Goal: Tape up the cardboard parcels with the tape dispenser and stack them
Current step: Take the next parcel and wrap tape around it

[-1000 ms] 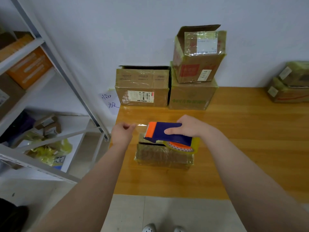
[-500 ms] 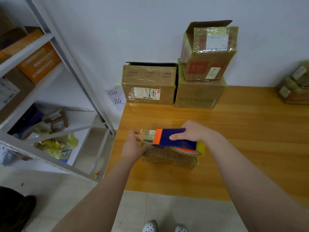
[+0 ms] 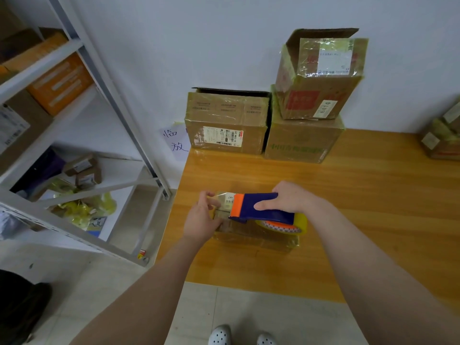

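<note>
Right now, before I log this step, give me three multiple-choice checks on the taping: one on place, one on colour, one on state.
1. The small parcel lies:
A. on the table's near-left part
B. on the shelf
C. atop the stack

2. The tape dispenser body is:
A. green
B. blue with an orange end
C. white

3. The top box on the stack by the wall is:
A. crushed flat
B. sealed shut
C. open, flap raised

Answers: 1 A, it sits on the wood under both hands. 2 B, seen under the right hand. 3 C, its flap stands up.

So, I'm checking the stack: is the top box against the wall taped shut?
No, the top box has its upper flap standing open.
</note>
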